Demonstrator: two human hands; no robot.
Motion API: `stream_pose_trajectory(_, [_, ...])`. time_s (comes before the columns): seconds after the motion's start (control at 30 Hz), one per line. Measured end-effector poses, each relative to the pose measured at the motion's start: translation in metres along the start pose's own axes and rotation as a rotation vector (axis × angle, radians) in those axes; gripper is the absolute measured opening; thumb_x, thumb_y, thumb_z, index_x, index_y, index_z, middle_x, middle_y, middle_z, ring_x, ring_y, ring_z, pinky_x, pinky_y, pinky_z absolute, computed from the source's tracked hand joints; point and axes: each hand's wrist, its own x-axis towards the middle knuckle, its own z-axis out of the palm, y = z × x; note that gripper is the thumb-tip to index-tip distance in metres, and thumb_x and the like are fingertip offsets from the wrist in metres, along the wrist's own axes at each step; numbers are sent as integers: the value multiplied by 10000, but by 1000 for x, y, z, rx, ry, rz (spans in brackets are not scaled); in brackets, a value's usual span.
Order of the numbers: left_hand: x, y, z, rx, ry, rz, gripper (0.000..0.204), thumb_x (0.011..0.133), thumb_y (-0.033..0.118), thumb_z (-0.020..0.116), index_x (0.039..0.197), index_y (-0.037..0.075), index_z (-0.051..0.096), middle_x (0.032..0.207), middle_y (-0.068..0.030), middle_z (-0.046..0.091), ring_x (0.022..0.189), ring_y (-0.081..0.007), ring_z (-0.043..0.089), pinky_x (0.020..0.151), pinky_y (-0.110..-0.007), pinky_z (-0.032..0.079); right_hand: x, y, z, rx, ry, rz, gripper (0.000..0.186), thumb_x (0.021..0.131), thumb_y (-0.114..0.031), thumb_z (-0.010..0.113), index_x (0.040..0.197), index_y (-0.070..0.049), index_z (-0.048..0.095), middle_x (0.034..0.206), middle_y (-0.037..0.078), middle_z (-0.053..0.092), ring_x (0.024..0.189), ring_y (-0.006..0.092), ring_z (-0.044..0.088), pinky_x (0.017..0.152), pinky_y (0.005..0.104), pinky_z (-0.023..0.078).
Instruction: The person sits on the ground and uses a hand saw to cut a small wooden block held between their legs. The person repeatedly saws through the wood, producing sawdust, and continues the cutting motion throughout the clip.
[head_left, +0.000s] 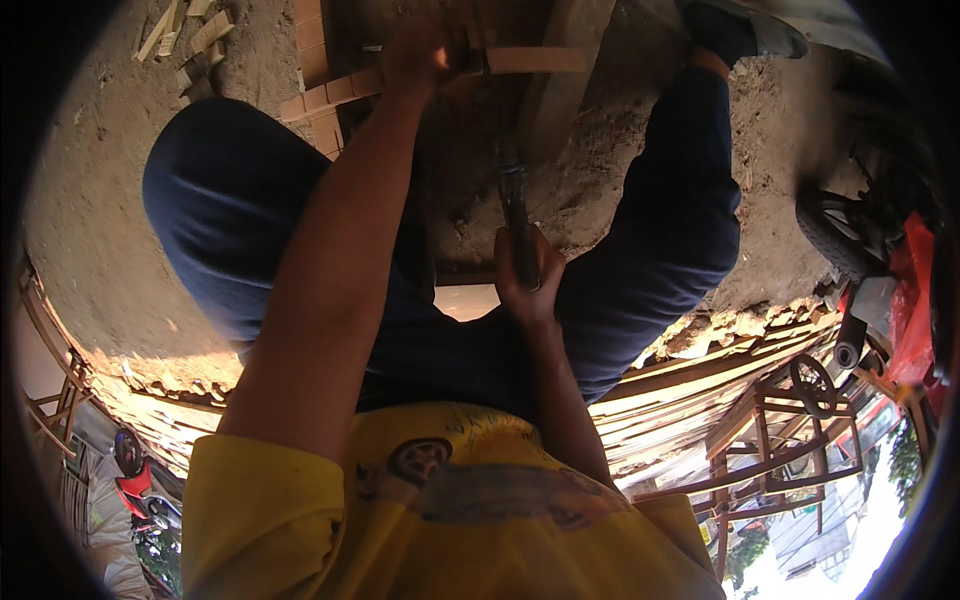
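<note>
My left hand (420,62) is at the top centre, beside a narrow pale wooden strip (535,60). Its fingers look closed, though blur and shadow hide what they hold. Lower down, my right hand (528,265) grips the dark handle of a hammer-like tool (515,205), whose upper end is blurred. The strip lies across a square timber (560,95). A row of small wooden pieces (340,92) runs left from beside my left hand.
Wood offcuts (200,40) lie on the dirt ground (100,200) at upper left. My knees frame the work, my dark-shod foot (745,30) beside the timber. At right are a motorbike wheel (835,225), red plastic (910,300) and wooden frames (760,450).
</note>
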Motion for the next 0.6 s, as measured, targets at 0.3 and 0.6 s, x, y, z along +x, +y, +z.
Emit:
stream_pose_trajectory(0.3, [14, -2, 17, -100, -143, -89, 302, 912, 287, 475, 1062, 75, 629, 1095, -176, 636, 1007, -374, 604, 870, -463, 488, -12, 2, -2, -24, -1, 16, 91, 871, -45, 625, 804, -3, 582, 595, 24, 521, 532, 53, 485, 461, 267, 391])
stream_pose_trajectory(0.6, [10, 13, -14, -181, -17, -136, 430, 928, 401, 451, 1108, 36, 591, 1026, -179, 659, 956, -375, 638, 850, -483, 500, -15, 3, -9, 106, 44, 48, 138, 883, -110, 647, 816, -3, 590, 624, -34, 482, 589, 28, 417, 494, 240, 335])
